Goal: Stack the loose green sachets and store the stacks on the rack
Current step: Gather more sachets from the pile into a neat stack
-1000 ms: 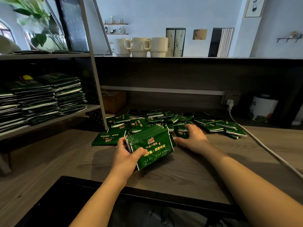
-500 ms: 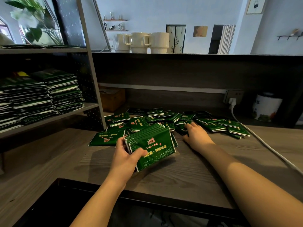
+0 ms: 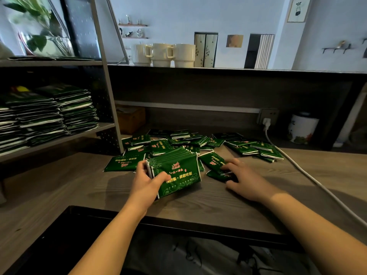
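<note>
The left hand (image 3: 148, 180) grips a thick stack of green sachets (image 3: 175, 171), thumb curled over its printed front and fingers wrapped behind its left edge; the stack stands tilted on the wooden table (image 3: 59, 187), its lower edge near the table's front. The right hand (image 3: 243, 180) lies palm down just to the right of the stack, fingers spread and slightly bent, fingertips pressing on one loose sachet (image 3: 215, 165) that lies flat on the table; whether the thumb pinches it cannot be told. Behind both hands a loose pile of sachets (image 3: 186, 139) is scattered across the table, with a few more (image 3: 256, 148) lying off to the right. On the left stands a metal rack (image 3: 107, 96), and its middle shelf carries tall stacks of sachets (image 3: 77, 110) side by side. A white cable (image 3: 317, 183) runs from a wall socket (image 3: 268, 117) across the table on the right. Three pale mugs (image 3: 162, 55) sit on the ledge above
</note>
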Demonstrator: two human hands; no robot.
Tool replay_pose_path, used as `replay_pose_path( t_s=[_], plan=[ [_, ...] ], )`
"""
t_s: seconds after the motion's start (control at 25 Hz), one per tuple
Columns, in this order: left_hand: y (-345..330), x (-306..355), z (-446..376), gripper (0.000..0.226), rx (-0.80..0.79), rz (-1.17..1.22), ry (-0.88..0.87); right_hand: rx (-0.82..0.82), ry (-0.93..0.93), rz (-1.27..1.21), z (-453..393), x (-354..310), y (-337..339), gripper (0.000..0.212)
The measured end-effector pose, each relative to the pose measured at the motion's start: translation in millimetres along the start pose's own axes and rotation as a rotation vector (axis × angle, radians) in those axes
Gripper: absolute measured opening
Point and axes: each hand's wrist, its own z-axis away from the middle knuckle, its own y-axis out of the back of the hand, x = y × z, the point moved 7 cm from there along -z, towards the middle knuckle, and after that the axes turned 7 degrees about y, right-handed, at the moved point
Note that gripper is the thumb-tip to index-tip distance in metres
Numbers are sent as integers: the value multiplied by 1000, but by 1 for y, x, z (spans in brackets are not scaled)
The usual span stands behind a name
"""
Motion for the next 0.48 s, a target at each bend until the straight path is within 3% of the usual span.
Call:
replay_pose_path(
  t_s=[0.16, 0.32, 0.4, 0.48],
  plan=[
    [0, 5, 5, 64, 3, -56, -5, 10, -98, -54, -6, 3, -2, 58],
    [-6, 8, 9, 85, -38, -188, -20, 171, -106, 89, -8, 6, 4, 29],
    [-12, 9, 11, 90, -70, -285, -22, 325, -153, -142, -2, 14, 12, 19],
    [-17, 9, 12, 95, -99, -347, -23, 486, -211, -561, 7, 24, 20, 14]
  ],
)
